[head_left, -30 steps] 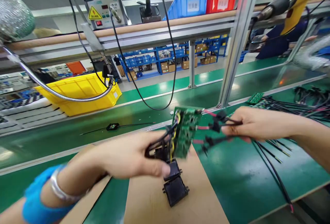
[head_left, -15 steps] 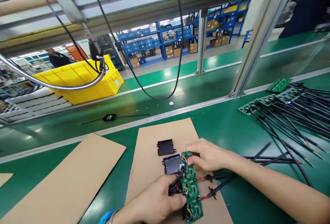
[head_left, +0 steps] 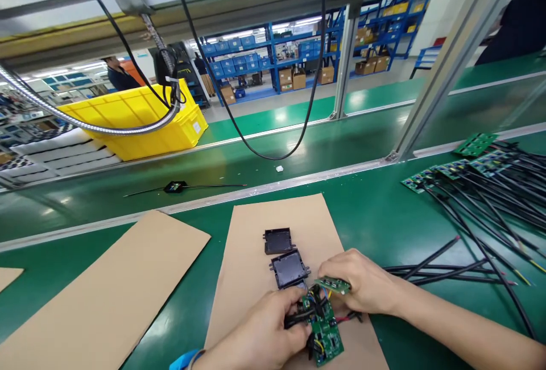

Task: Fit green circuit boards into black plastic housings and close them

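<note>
My left hand [head_left: 277,324] is closed around the left side of a green circuit board panel [head_left: 328,339] and the black cables on it. In my right hand [head_left: 358,282], thumb and fingers pinch a small green board section [head_left: 335,285], tilted up at the panel's far end. Whether that section is fully separate from the panel I cannot tell. Yellow, blue and red wires show around the boards. Just beyond my left hand, two black plastic housings [head_left: 289,269] lie open side up on a cardboard sheet [head_left: 251,245], with part of another partly hidden by my fingers.
Several boards with black cables [head_left: 478,165] are piled at the right of the green bench. Another cardboard sheet [head_left: 140,267] lies left. A black device with two leads [head_left: 174,187] rests beyond the metal edge. A yellow crate [head_left: 149,125] stands behind; a black cable [head_left: 273,157] hangs in front.
My right hand has tilted the panel's far end section up, out of line with the rest. The panel has shifted slightly nearer me, and more of the black housings shows.
</note>
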Motion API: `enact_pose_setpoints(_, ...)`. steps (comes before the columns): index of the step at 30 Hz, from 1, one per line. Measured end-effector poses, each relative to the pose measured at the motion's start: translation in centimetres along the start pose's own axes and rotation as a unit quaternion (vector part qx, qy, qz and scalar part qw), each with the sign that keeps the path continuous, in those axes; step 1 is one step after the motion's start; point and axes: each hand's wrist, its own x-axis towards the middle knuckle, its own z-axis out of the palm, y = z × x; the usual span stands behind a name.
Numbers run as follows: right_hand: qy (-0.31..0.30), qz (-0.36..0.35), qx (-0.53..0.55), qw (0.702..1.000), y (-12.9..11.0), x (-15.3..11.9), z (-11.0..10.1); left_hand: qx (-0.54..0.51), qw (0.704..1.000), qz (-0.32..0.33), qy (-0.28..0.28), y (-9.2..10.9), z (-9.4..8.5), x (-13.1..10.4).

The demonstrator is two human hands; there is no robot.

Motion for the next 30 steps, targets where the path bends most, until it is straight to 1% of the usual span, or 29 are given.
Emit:
enact_pose_setpoints(2, -0.02, 0.028, 0.023, 0.999, -0.4, -0.2, -0.1, 0.054, 0.998, -0.008, 0.025, -0.1, 0.1, -0.1)
enact_pose_setpoints(5, -0.06, 0.1, 0.061, 0.991, -1.1, -0.5, -0.2, 0.13, 0.989, -0.017, 0.068, -0.4, 0.4, -0.3)
enact_pose_setpoints(6, -0.06, 0.103, 0.065, 0.991, -1.2, -0.6, 0.0, 0.143, 0.987, -0.016, 0.073, -0.6, 0.6, -0.3)
enact_pose_setpoints(8, -0.036, 0.065, 0.047, 0.996, -1.1, -1.2, 0.8, 0.168, 0.983, -0.015, 0.072, -1.1, 0.9, -0.4)
enact_pose_setpoints(10, -0.011, 0.0, 0.002, 1.0, -0.7, -1.9, 1.7, 0.195, 0.978, -0.01, 0.067, -1.6, 1.2, -0.4)
enact_pose_setpoints(12, -0.002, -0.061, -0.056, 0.997, -0.3, -2.7, 2.4, 0.211, 0.976, 0.001, 0.057, -2.1, 1.4, -0.3)
enact_pose_setpoints(13, -0.004, -0.079, -0.077, 0.994, -0.2, -2.9, 2.6, 0.215, 0.975, 0.006, 0.051, -2.3, 1.5, -0.2)
enact_pose_setpoints(15, -0.019, -0.078, -0.084, 0.993, -0.1, -3.1, 2.5, 0.232, 0.972, 0.004, 0.038, -2.5, 1.5, -0.2)
enact_pose_setpoints(18, -0.015, -0.001, -0.04, 0.999, -0.5, -2.6, 1.0, 0.291, 0.956, -0.018, 0.038, -1.8, 1.2, -0.7)
enact_pose_setpoints(21, -0.003, 0.054, 0.012, 0.998, -0.9, -1.3, -1.3, 0.34, 0.938, -0.003, 0.06, -0.7, 0.2, -1.8)
enact_pose_setpoints(23, -0.003, 0.079, 0.032, 0.996, -1.2, -0.2, -2.4, 0.335, 0.938, 0.021, 0.091, 0.0, -0.9, -2.3)
enact_pose_setpoints(25, -0.008, 0.098, 0.035, 0.995, -1.6, 1.2, -3.1, 0.318, 0.939, 0.033, 0.129, 0.2, -2.2, -2.5)
enact_pose_setpoints(28, -0.023, 0.116, 0.025, 0.993, -2.1, 3.6, -3.3, 0.289, 0.934, 0.043, 0.206, 0.2, -4.2, -1.5)
enact_pose_setpoints(30, -0.034, 0.109, 0.032, 0.993, -2.3, 5.5, -3.1, 0.23, 0.942, 0.049, 0.241, 0.0, -5.1, -0.4)
